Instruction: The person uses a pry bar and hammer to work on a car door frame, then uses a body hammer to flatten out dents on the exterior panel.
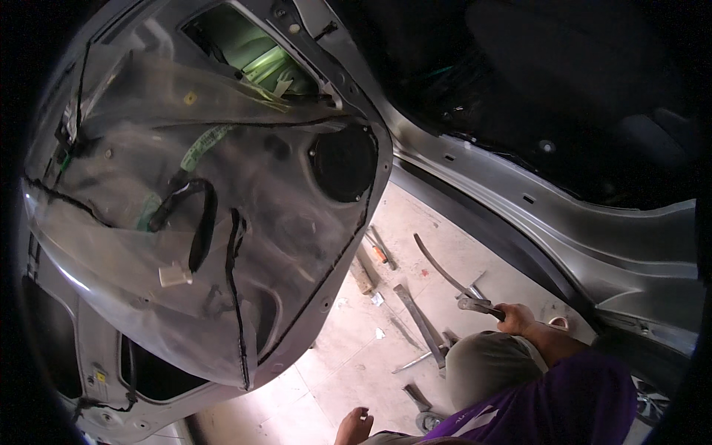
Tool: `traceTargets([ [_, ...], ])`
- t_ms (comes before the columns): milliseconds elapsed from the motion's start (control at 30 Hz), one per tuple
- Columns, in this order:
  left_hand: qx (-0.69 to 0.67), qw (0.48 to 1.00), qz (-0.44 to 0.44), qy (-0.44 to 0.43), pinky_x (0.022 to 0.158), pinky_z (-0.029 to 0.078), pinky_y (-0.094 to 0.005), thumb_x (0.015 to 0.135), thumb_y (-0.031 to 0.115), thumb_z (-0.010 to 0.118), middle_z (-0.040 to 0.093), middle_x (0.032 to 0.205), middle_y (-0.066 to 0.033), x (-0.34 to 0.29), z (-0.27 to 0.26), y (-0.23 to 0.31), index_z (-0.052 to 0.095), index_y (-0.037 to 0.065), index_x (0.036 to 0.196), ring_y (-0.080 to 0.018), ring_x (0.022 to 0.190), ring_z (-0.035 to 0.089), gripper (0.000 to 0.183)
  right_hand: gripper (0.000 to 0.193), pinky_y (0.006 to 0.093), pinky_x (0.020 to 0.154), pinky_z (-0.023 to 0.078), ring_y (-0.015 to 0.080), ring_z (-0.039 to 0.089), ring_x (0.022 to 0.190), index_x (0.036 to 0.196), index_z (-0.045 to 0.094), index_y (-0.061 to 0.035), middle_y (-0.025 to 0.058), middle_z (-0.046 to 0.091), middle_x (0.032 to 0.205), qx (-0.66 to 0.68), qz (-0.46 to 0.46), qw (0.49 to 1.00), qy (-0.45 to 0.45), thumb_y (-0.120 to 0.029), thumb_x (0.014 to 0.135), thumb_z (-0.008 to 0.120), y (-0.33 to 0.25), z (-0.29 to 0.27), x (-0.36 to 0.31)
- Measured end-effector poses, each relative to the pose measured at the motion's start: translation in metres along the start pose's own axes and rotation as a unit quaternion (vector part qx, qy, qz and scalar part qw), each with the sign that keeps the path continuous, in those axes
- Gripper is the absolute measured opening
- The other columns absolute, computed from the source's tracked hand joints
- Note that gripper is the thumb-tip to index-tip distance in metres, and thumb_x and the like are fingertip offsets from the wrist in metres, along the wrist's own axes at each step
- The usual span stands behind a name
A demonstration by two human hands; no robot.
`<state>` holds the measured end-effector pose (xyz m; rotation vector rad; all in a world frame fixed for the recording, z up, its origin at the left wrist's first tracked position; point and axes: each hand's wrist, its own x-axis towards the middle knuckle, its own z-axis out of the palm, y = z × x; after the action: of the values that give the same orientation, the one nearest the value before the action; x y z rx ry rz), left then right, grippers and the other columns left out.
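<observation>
At the lower right, my right hand is closed round the handle of what looks like a hammer, its metal head pointing left above the floor. My left hand hangs low near the bottom edge with its fingers curled in, and nothing shows in it. A silver car door, stripped of its trim, fills the left side. Clear plastic sheeting covers much of its inner face, stuck along black sealant lines. A round black speaker and a black cable with a white connector are on the door.
Tools lie on the pale tiled floor: a curved metal bar, a long hammer-like tool and an orange-handled tool. A roll of tape rests near the sill. The silver door sill runs along the right, beside the dark car interior.
</observation>
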<state>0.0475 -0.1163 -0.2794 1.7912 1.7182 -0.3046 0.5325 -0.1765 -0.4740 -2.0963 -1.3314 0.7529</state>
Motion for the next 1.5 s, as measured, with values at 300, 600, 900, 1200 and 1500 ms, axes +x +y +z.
traceTargets([
  [300,0.017,0.981,-0.124,0.15,0.092,0.048,-0.0492,0.091,0.036,0.059,0.065,0.112,-0.0243,-0.09,0.014,0.03,0.061,0.003,0.117,-0.0424,0.106,0.06,0.042,0.026,0.046,0.082,0.053,0.0326,0.068,0.097,0.107,0.066,-0.0168,0.0133,0.071,0.099,-0.166,0.142,0.972,-0.09,-0.023,0.083,0.059,0.021,0.048,0.052],
  [600,0.004,0.987,-0.083,0.135,0.09,0.047,-0.0521,0.093,0.038,0.056,0.064,0.111,-0.0254,-0.081,0.004,0.052,0.061,0.006,0.116,-0.0466,0.105,0.058,0.04,0.026,0.0455,0.087,0.053,0.0324,0.066,0.104,0.112,0.062,-0.014,0.0128,0.067,0.11,-0.187,0.152,0.961,-0.134,-0.021,0.087,0.06,0.038,0.073,0.082],
  [900,0.028,0.998,-0.046,0.017,0.091,0.045,-0.0541,0.095,0.034,0.052,0.062,0.113,-0.0265,-0.07,-0.009,0.069,0.058,0.005,0.117,-0.048,0.105,0.055,0.037,0.04,0.0492,0.097,0.046,0.0388,0.054,0.118,0.118,0.064,-0.0087,0.02,0.056,0.122,-0.012,-0.055,0.998,-0.029,-0.023,0.081,0.067,-0.105,-0.009,0.077],
  [1200,0.04,0.992,-0.118,0.005,0.097,0.046,-0.0464,0.086,0.04,0.061,0.06,0.121,-0.0201,-0.135,0.002,0.085,0.064,0.002,0.11,-0.0379,0.114,0.056,0.045,0.054,0.0557,0.111,0.032,0.042,0.042,0.131,0.135,0.052,-0.0083,0.0219,0.043,0.143,-0.251,-0.048,0.931,0.26,-0.025,0.086,0.065,-0.222,-0.264,0.113],
  [1500,-0.011,0.968,-0.186,-0.169,0.103,0.044,-0.0433,0.087,0.043,0.061,0.061,0.125,-0.0214,-0.215,-0.031,0.099,0.067,0.005,0.116,-0.0362,0.12,0.055,0.048,0.073,0.0576,0.113,0.028,0.0427,0.032,0.137,0.148,0.033,-0.0093,0.0238,0.029,0.151,-0.287,-0.009,0.94,0.187,-0.029,0.086,0.068,-0.178,-0.263,0.112],
])
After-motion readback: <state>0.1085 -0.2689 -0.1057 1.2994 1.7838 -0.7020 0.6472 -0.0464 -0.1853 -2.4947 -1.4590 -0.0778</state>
